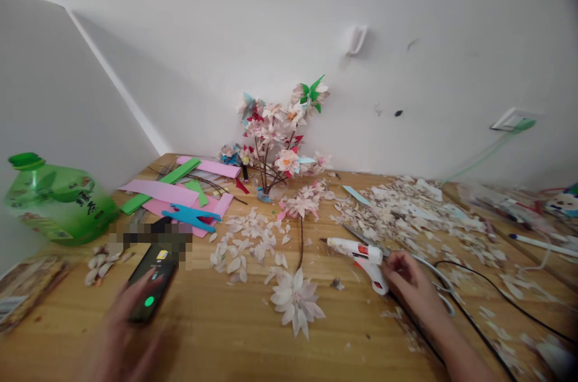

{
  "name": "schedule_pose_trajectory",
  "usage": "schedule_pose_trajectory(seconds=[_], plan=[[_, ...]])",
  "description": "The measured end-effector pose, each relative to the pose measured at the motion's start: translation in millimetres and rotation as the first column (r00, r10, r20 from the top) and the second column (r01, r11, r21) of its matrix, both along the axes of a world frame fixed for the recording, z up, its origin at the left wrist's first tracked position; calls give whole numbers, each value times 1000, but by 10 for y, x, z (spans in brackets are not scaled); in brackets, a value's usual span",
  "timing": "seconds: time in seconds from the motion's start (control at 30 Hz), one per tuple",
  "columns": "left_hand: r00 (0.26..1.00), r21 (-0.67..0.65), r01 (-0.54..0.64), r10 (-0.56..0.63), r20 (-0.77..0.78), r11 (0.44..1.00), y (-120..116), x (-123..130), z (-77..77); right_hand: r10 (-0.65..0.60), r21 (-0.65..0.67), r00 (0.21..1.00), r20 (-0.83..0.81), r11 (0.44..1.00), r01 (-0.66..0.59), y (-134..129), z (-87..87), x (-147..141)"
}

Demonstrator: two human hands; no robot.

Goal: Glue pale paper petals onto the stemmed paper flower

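My left hand (pixel 121 322), smeared by motion, reaches over a dark smartphone (pixel 156 291) with a lit screen. Its fingers look apart, one of them over the screen. Beside the handle of a white hot glue gun (pixel 356 251), my right hand (pixel 409 279) has its fingers curled in; what they hold, if anything, is hidden. Scissors (pixel 379 241) lie partly behind the glue gun, close to that hand. Between my hands lies a pale paper-like flower (pixel 298 302) with pointed petals. Above it, another pinkish flower (pixel 302 202) on a brown stem rests on the table.
Several flowers on stems (pixel 273 129) stand by the wall. Loose petals (pixel 248 240) lie mid-table, with a larger heap (pixel 406 207) at right. Coloured paper strips (pixel 167 192) and a green bottle (pixel 58 201) are at left. Cables (pixel 478 340) cross the right side.
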State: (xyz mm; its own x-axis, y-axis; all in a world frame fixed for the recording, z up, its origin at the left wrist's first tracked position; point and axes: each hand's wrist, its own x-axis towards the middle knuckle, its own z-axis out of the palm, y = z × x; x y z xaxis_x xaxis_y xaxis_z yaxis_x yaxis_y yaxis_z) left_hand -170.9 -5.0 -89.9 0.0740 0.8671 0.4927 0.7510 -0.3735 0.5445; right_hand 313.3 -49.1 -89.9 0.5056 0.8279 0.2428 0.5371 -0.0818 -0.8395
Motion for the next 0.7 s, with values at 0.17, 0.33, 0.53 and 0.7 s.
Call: schedule_pose_trajectory(seconds=[0.17, 0.33, 0.53, 0.7], plan=[[849, -110, 461, -474, -233, 880, -16, 710, 313, 46, 170, 999, -15, 984, -43, -44, -5, -18], [625, -115, 756, -763, -163, 644, 119, 1356, 557, -127, 465, 974, 187, 885, 26, -156, 252, -248], [760, -160, 647, -615, 209, 745, 264, 1527, 380, 444, -159, 783, 435, 894, -418, -95, 564, -1134], [808, -310, 546, -390, 441, 778, 229, 1514, 167, 588, -366, 627, 511, 809, -461, 93, 427, -1564]])
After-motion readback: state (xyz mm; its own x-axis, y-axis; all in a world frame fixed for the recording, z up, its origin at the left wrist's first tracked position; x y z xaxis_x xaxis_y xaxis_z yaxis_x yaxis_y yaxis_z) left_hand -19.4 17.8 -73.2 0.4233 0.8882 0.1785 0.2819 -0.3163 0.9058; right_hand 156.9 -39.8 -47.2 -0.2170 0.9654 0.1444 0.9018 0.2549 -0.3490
